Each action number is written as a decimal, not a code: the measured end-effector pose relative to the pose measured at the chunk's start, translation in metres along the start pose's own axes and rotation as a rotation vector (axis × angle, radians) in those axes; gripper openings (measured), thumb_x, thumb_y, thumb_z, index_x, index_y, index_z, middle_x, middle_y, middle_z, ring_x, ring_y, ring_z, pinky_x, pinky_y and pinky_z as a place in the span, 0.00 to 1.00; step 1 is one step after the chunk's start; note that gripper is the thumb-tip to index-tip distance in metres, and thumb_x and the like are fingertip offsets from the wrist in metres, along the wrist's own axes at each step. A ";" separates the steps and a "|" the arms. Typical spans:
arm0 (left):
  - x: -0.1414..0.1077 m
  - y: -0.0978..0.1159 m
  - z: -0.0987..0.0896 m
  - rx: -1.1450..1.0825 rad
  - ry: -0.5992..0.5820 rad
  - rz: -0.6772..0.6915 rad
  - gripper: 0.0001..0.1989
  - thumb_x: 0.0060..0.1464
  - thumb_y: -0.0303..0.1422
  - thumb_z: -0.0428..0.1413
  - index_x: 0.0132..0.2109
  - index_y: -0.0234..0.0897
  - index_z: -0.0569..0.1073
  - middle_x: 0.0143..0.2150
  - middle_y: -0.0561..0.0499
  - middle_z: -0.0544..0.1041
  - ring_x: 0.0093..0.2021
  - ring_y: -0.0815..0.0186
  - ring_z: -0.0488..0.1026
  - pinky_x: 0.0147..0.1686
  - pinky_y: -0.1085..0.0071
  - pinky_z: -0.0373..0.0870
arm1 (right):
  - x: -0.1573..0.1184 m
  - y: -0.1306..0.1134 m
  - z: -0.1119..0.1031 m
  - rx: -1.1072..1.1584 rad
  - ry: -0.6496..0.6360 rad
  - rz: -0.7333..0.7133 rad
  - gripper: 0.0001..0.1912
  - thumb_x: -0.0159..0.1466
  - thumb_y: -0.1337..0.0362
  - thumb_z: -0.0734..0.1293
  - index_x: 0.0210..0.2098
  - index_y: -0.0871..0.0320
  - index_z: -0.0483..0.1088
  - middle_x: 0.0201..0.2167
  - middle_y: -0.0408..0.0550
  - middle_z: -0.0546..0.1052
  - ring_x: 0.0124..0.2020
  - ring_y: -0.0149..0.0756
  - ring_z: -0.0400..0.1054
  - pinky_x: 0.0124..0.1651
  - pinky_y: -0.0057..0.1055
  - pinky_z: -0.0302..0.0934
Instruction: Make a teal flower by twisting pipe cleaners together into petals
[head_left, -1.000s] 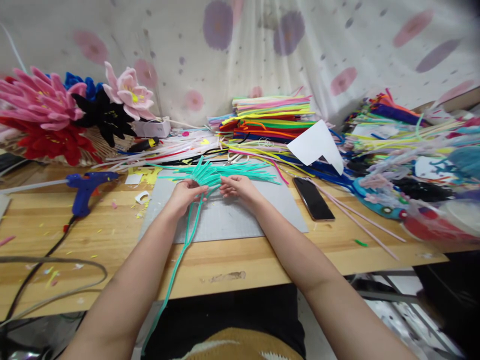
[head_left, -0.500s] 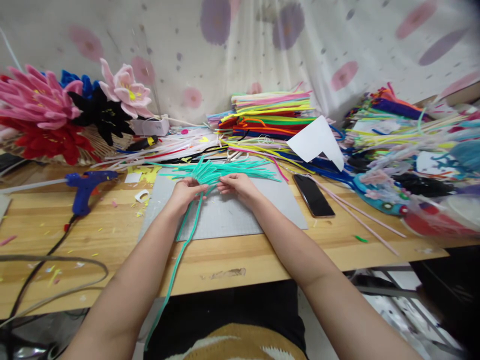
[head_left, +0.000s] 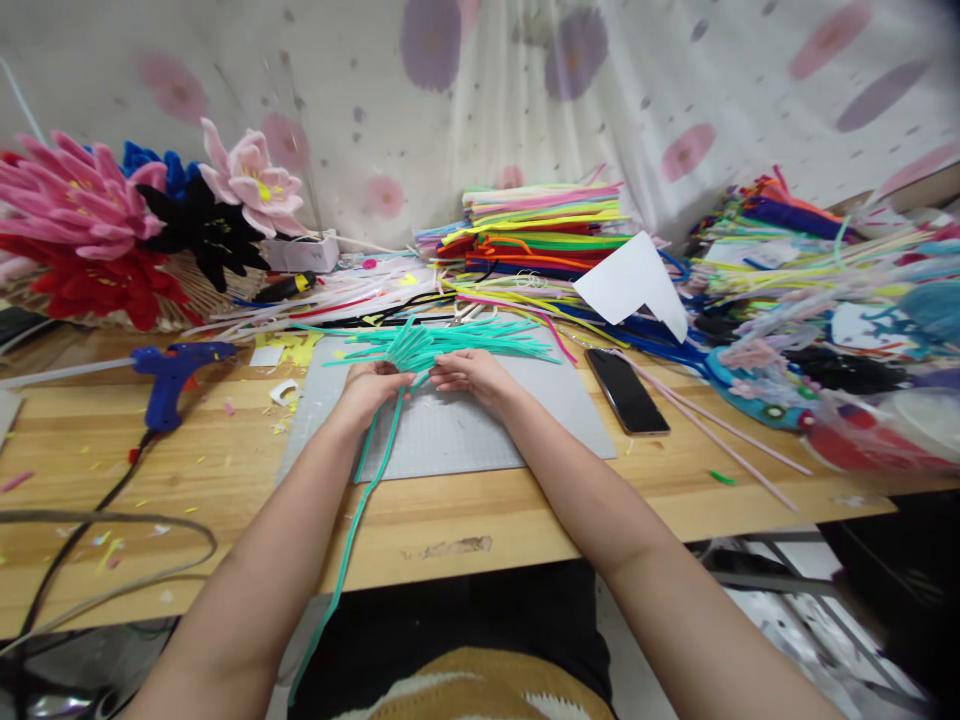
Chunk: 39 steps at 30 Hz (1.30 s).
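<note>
My left hand (head_left: 369,392) is closed around a small bundle of teal pipe cleaners (head_left: 409,346), whose upper ends fan out above the fingers. From below that grip a long teal pipe cleaner (head_left: 351,545) trails over the table edge toward my lap, with a shorter end beside it. Just to the right, my right hand (head_left: 474,376) has its fingertips pinched at a teal strand by the bundle; the fingers partly hide it. Behind both hands, a loose pile of teal pipe cleaners (head_left: 517,338) lies on the grey board (head_left: 465,435).
A blue glue gun (head_left: 171,378) with its cord lies at left, below fuzzy flowers (head_left: 82,200). Right of the board rests a black phone (head_left: 627,390). Stacked coloured pipe cleaners (head_left: 540,225) and a white paper piece (head_left: 636,288) are at the back.
Both hands stay in nearly the same place. The fanned bundle has tilted and shifted slightly, and my right fingers have moved a little closer to my left hand.
</note>
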<state>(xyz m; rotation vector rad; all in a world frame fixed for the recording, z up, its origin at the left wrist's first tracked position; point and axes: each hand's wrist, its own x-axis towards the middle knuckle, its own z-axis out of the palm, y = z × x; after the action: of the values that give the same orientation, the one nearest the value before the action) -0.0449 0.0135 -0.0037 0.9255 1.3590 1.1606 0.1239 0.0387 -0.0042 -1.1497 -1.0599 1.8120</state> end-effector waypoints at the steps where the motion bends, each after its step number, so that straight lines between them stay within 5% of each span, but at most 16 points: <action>1: 0.000 0.000 0.000 0.000 -0.005 -0.002 0.14 0.24 0.27 0.68 0.19 0.32 0.70 0.17 0.53 0.70 0.20 0.70 0.67 0.21 0.73 0.67 | 0.000 0.000 0.000 -0.001 -0.001 0.000 0.05 0.58 0.70 0.66 0.26 0.64 0.70 0.24 0.48 0.77 0.24 0.28 0.73 0.27 0.21 0.68; 28: 0.003 0.003 -0.007 -0.162 -0.170 -0.192 0.13 0.33 0.22 0.65 0.19 0.32 0.66 0.21 0.50 0.74 0.24 0.70 0.72 0.23 0.75 0.72 | -0.003 -0.002 0.001 0.084 0.012 -0.045 0.08 0.56 0.76 0.65 0.22 0.63 0.68 0.21 0.46 0.77 0.22 0.28 0.72 0.28 0.22 0.67; 35: 0.004 0.005 -0.010 -0.151 -0.144 -0.174 0.15 0.33 0.23 0.65 0.18 0.34 0.64 0.21 0.51 0.73 0.25 0.69 0.72 0.24 0.74 0.72 | -0.009 -0.006 -0.007 0.011 -0.092 -0.069 0.09 0.50 0.74 0.72 0.31 0.63 0.70 0.29 0.50 0.79 0.30 0.31 0.74 0.33 0.25 0.69; 39: 0.003 0.004 -0.011 -0.105 -0.128 -0.129 0.14 0.31 0.25 0.66 0.19 0.34 0.66 0.21 0.52 0.72 0.26 0.68 0.72 0.24 0.73 0.72 | -0.010 -0.007 -0.007 -0.096 -0.023 -0.082 0.07 0.53 0.69 0.71 0.31 0.63 0.70 0.25 0.48 0.78 0.26 0.31 0.73 0.30 0.25 0.68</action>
<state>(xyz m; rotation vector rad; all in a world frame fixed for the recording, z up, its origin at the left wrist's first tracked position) -0.0561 0.0158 -0.0009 0.8102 1.2248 1.0467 0.1351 0.0346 0.0038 -1.1266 -1.2018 1.7303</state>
